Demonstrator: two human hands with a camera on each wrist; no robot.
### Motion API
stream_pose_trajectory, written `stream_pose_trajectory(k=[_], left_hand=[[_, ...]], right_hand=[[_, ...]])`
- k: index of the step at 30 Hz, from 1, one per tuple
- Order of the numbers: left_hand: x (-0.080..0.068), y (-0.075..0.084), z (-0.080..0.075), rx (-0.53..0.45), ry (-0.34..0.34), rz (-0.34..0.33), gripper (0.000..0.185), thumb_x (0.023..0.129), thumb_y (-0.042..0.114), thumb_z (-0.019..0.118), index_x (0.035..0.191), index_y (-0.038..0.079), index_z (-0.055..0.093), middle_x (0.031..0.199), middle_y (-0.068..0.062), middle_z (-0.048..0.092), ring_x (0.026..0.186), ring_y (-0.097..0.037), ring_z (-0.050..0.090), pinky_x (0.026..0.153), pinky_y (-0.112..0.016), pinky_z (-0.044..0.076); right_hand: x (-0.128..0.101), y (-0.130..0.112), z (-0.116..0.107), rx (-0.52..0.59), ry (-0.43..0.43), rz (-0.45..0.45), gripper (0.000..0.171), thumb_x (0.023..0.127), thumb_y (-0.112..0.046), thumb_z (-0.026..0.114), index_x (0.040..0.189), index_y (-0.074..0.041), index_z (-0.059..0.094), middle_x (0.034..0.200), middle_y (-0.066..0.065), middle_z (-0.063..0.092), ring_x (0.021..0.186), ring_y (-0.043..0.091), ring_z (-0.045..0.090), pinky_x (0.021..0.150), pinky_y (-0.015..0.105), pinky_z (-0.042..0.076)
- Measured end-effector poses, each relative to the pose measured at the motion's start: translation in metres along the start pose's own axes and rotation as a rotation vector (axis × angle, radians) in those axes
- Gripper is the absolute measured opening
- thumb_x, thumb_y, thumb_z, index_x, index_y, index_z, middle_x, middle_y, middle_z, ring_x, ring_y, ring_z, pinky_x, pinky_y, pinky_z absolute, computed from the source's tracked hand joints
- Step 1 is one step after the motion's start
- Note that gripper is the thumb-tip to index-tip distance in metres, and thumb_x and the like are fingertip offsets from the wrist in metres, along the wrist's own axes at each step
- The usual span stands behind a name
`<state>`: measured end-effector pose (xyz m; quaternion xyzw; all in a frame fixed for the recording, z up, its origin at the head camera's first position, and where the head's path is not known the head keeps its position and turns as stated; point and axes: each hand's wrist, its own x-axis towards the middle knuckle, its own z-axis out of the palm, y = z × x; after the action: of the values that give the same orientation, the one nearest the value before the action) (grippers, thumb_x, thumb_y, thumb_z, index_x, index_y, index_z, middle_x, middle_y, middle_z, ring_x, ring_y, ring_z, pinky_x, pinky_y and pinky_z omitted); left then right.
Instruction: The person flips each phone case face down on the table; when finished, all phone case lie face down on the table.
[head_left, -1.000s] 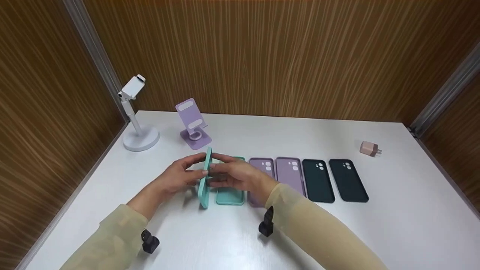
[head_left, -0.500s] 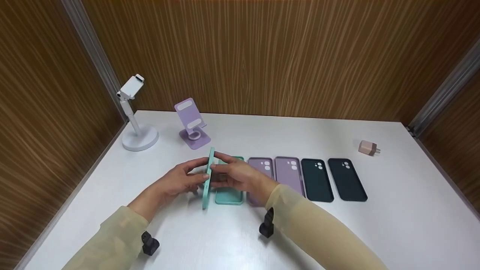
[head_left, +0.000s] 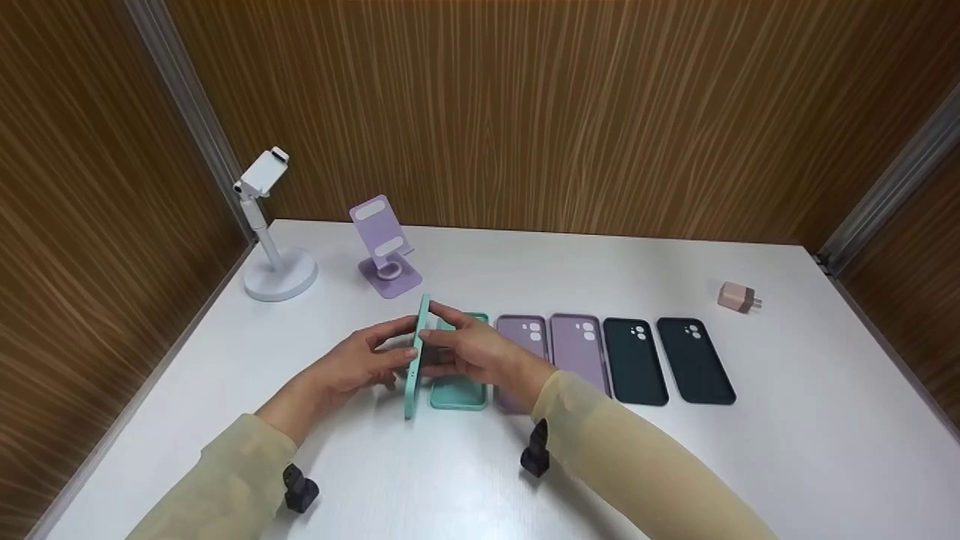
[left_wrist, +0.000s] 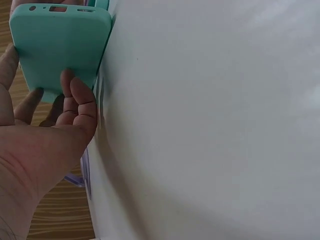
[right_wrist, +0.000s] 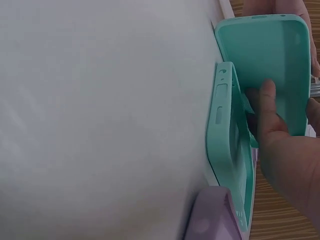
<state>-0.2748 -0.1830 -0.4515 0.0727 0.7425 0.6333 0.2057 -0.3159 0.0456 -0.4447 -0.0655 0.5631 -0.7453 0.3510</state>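
Head view. Both hands hold one mint-green phone case (head_left: pixel 415 358) on its long edge, upright above the white table (head_left: pixel 787 450), at the left end of a row of cases. The left hand (head_left: pixel 352 366) grips it from the left with curled fingers; the right hand (head_left: pixel 469 352) grips it from the right, thumb at the top edge. Just right of the held case, a second mint-green case (head_left: pixel 457 394) lies flat, partly covered by the right hand. Next in the row lie two lilac cases (head_left: pixel 577 349) and two dark green cases (head_left: pixel 694 360), side by side. A pink charger plug (head_left: pixel 739 297) sits well apart at the far right. A white phone stand (head_left: pixel 274 247) and a lilac folding stand (head_left: pixel 384 247) occupy the far left corner, before wood-grain wall panels (head_left: pixel 525 112).

Left wrist view. The left hand (left_wrist: pixel 45 145) curls its fingertips (left_wrist: pixel 80 95) against the smooth back of the held case (left_wrist: pixel 57 47); the case's end with its port cut-outs points up in the frame.

Right wrist view. The right hand (right_wrist: pixel 285 150) presses a finger (right_wrist: pixel 267 107) into the hollow inner face of the held case (right_wrist: pixel 270 55). The flat case (right_wrist: pixel 225 145) lies on the table beside it, and the end of a lilac case (right_wrist: pixel 210 220) shows below.
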Motion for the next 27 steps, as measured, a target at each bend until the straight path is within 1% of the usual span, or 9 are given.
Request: stream_pose_trajectory(k=[4, 6, 8, 11, 14, 18, 23, 27], left_hand=[[0.0014, -0.003, 0.0005, 0.009, 0.012, 0.006, 0.066, 0.103, 0.034, 0.072, 0.162, 0.02, 0.046, 0.162, -0.004, 0.046, 0.109, -0.023, 0.065, 0.088, -0.034, 0.051], [0.0026, -0.0042, 0.0011, 0.011, 0.036, 0.001, 0.065, 0.104, 0.033, 0.072, 0.161, 0.017, 0.047, 0.161, -0.004, 0.048, 0.112, -0.024, 0.065, 0.089, -0.035, 0.051], [0.0041, -0.0051, 0.0017, 0.011, 0.066, -0.005, 0.065, 0.103, 0.032, 0.073, 0.16, 0.015, 0.049, 0.161, -0.005, 0.048, 0.118, -0.026, 0.064, 0.089, -0.035, 0.052], [0.005, -0.0045, 0.002, 0.009, 0.105, -0.016, 0.067, 0.1, 0.031, 0.077, 0.159, 0.013, 0.05, 0.162, -0.009, 0.047, 0.128, -0.028, 0.059, 0.09, -0.036, 0.054], [0.0047, -0.0028, 0.0021, 0.008, 0.118, -0.028, 0.07, 0.098, 0.032, 0.079, 0.159, 0.015, 0.05, 0.162, -0.012, 0.046, 0.134, -0.029, 0.055, 0.092, -0.037, 0.056], [0.0037, -0.002, 0.0022, 0.006, 0.109, -0.034, 0.073, 0.098, 0.034, 0.079, 0.162, 0.017, 0.046, 0.158, -0.016, 0.05, 0.133, -0.029, 0.057, 0.093, -0.038, 0.056], [0.0034, -0.003, 0.002, -0.011, 0.089, -0.026, 0.076, 0.1, 0.035, 0.076, 0.165, 0.019, 0.04, 0.15, -0.015, 0.059, 0.128, -0.028, 0.065, 0.091, -0.037, 0.055], [0.0038, -0.0037, 0.0029, -0.007, 0.115, -0.033, 0.074, 0.1, 0.035, 0.077, 0.164, 0.021, 0.043, 0.146, -0.013, 0.063, 0.12, -0.027, 0.068, 0.088, -0.035, 0.055]], right_hand=[[-0.002, -0.001, -0.0005, -0.024, 0.003, -0.002, 0.072, 0.107, -0.011, 0.064, 0.169, -0.025, 0.03, 0.141, 0.023, 0.06, 0.119, 0.034, 0.069, 0.097, 0.051, 0.058], [-0.0029, -0.0013, -0.001, -0.039, 0.005, -0.004, 0.072, 0.107, -0.012, 0.065, 0.169, -0.026, 0.031, 0.136, 0.021, 0.063, 0.115, 0.033, 0.07, 0.096, 0.05, 0.058], [-0.0037, -0.0016, -0.0012, -0.055, 0.003, -0.006, 0.072, 0.106, -0.013, 0.065, 0.168, -0.027, 0.032, 0.133, 0.02, 0.065, 0.112, 0.031, 0.071, 0.096, 0.048, 0.059], [-0.0053, -0.002, -0.0012, -0.073, -0.01, -0.013, 0.071, 0.106, -0.014, 0.066, 0.168, -0.029, 0.034, 0.134, 0.02, 0.063, 0.112, 0.03, 0.071, 0.096, 0.048, 0.059], [-0.0076, -0.0025, -0.0013, -0.079, -0.025, -0.023, 0.07, 0.107, -0.015, 0.065, 0.168, -0.03, 0.035, 0.139, 0.021, 0.061, 0.115, 0.032, 0.07, 0.096, 0.048, 0.058], [-0.0098, -0.0023, -0.0015, -0.065, -0.049, -0.041, 0.07, 0.107, -0.013, 0.064, 0.168, -0.03, 0.034, 0.139, 0.021, 0.06, 0.115, 0.033, 0.07, 0.097, 0.048, 0.058], [-0.0099, -0.0018, -0.0012, -0.035, -0.072, -0.061, 0.071, 0.107, -0.011, 0.063, 0.168, -0.03, 0.032, 0.132, 0.02, 0.062, 0.11, 0.031, 0.072, 0.096, 0.047, 0.058], [-0.0097, -0.0012, -0.0011, -0.035, -0.062, -0.06, 0.072, 0.107, -0.012, 0.064, 0.169, -0.03, 0.031, 0.135, 0.021, 0.06, 0.109, 0.031, 0.071, 0.095, 0.045, 0.059]])
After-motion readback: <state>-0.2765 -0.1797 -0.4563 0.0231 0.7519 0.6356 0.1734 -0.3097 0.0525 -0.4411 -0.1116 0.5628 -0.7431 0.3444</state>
